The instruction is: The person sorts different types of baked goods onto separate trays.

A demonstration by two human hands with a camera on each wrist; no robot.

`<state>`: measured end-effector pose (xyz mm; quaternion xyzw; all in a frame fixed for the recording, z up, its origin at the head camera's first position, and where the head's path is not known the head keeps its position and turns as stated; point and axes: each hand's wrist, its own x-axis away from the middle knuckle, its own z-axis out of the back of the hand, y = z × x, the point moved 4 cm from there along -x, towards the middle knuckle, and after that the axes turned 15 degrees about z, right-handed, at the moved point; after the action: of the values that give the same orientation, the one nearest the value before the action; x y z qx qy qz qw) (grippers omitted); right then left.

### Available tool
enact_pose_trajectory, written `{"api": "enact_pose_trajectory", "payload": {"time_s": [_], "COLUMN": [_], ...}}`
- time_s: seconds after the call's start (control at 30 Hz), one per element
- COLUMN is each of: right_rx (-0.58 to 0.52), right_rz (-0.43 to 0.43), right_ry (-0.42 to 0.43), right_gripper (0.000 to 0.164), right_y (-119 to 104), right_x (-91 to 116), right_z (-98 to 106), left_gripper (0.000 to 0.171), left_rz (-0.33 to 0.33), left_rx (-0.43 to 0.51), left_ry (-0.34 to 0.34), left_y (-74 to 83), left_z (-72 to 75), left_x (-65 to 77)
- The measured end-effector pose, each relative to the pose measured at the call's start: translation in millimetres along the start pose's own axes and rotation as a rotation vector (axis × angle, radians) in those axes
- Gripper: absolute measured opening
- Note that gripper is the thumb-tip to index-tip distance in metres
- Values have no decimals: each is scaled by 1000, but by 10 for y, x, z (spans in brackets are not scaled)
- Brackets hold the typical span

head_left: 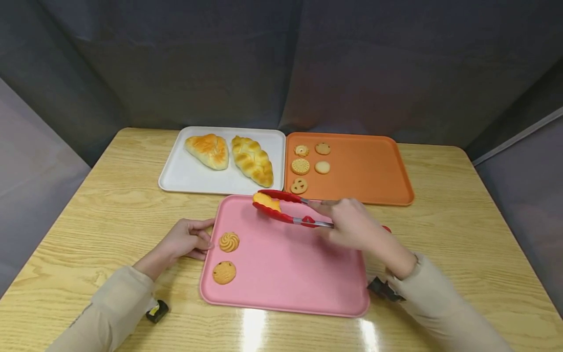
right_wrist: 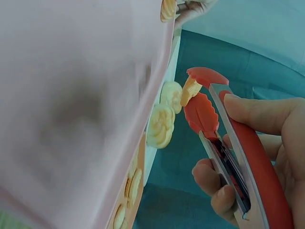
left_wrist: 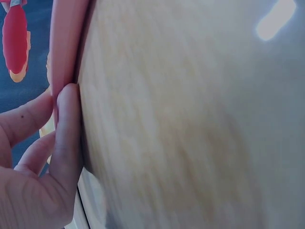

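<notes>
My right hand (head_left: 352,225) grips a pair of red-tipped metal tongs (right_wrist: 252,162) above the far part of a pink tray (head_left: 290,264). Between the tongs' red tips is a small yellow-orange baked piece (head_left: 266,201), partly hidden by them. At the tray's left edge, my left hand (head_left: 186,239) pinches the rim, and the left wrist view has thumb and finger on either side of the pink rim (left_wrist: 69,43). A swirl cookie (head_left: 229,242) lies on the tray near that hand, with a round chip cookie (head_left: 224,272) nearer the front.
Behind the pink tray stands a white tray (head_left: 193,183) bearing a triangular bread (head_left: 211,151) and a braided bread (head_left: 252,161). Beside it on the right, an orange tray (head_left: 365,171) has several small cookies along its left side. All the trays are on a wooden table (head_left: 453,215).
</notes>
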<state>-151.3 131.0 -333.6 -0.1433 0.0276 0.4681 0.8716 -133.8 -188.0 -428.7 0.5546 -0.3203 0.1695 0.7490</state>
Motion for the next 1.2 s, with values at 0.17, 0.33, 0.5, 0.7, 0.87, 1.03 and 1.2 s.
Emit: {"api": "enact_pose_trajectory", "payload": {"time_s": [0.17, 0.33, 0.5, 0.7, 0.87, 1.03, 1.2], "right_rx": [1, 11, 26, 59, 74, 70, 60], "right_rz": [-19, -34, -61, -47, -46, -82, -107], "right_ry": [29, 42, 45, 94, 109, 109, 103], "right_gripper": [49, 50, 52, 46, 46, 47, 48], "right_y": [33, 70, 133, 221, 306, 372, 448], "right_x": [67, 130, 218, 332, 423, 496, 551], "right_z": [69, 124, 175, 218, 235, 260, 270], "left_gripper": [64, 64, 65, 65, 65, 65, 65], "left_rz": [2, 1, 1, 1, 0, -4, -7], "left_rx": [7, 6, -2, -5, -1, -2, -7], "left_ry": [-5, -6, -5, 1, -1, -6, -6], "left_y": [3, 8, 17, 21, 8, 7, 11], "left_z": [-2, -11, -15, -9, -8, -9, -6], "left_x": [10, 17, 23, 27, 17, 10, 6]}}
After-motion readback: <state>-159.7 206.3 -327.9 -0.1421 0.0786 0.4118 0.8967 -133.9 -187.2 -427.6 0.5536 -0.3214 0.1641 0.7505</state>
